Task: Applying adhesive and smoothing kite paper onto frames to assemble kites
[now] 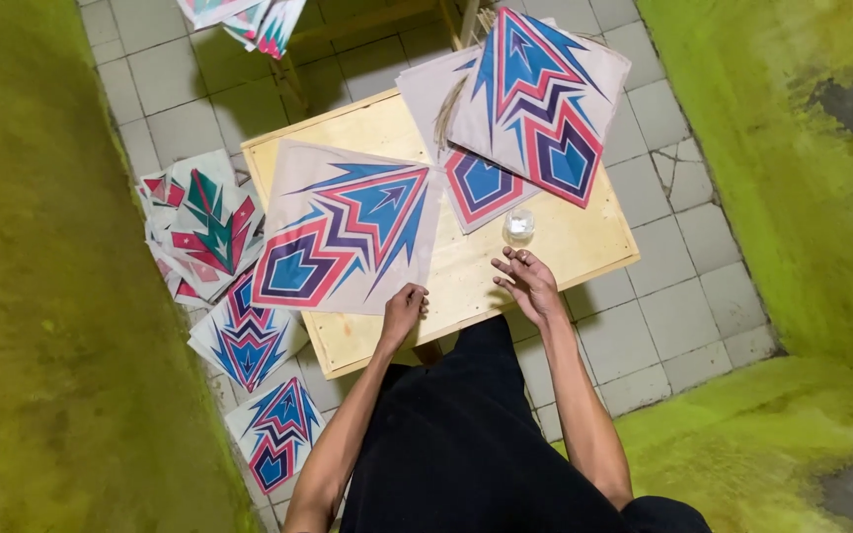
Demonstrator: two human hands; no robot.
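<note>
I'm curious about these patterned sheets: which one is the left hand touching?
The left hand rests on the lower corner of the large sheet lying flat alone on the wooden table. The others sit stacked at the table's far corner or on the floor.

The person wears black clothing over torso and lap, with both forearms bare, no sleeves, watch or rings visible.

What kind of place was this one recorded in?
Probably a small home craft workshop, perhaps for kite making. A low wooden table stands on a tiled floor, printed square sheets with arrow patterns lie on it, and more sheets are stacked on the floor.
</note>
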